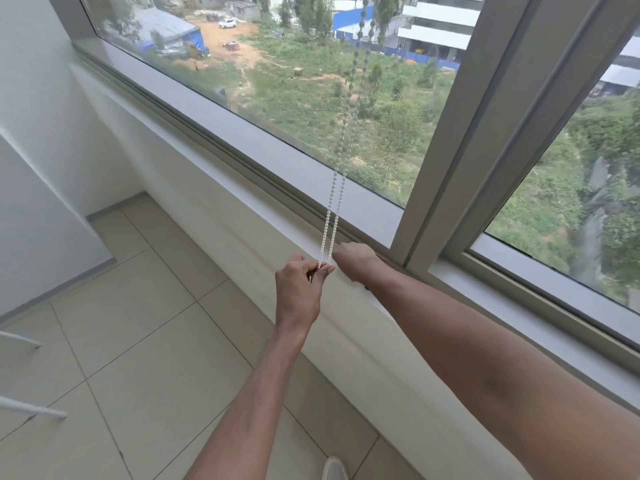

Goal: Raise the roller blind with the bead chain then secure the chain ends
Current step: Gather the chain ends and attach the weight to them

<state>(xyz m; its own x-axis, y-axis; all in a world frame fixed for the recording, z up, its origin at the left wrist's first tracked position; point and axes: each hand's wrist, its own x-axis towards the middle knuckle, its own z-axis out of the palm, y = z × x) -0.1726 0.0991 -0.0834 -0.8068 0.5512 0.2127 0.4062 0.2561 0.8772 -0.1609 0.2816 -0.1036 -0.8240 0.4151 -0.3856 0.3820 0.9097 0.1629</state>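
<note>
Left hand (299, 289) pinches both bead chain (329, 233) strands; right hand (356, 258) fingers hidden, can't tell its grip. I'd keep strands taut while fastening.

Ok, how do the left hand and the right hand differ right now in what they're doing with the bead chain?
The left hand pinches the bottom of the bead chain between fingertips, holding both strands taut; the right hand lies against the window sill beside the chain, and any grip on it cannot be seen. The left hand sits nearer the camera, off the sill; the right hand reaches further, towards the window frame. Both arms are bare and meet at the chain's lower end.
</note>
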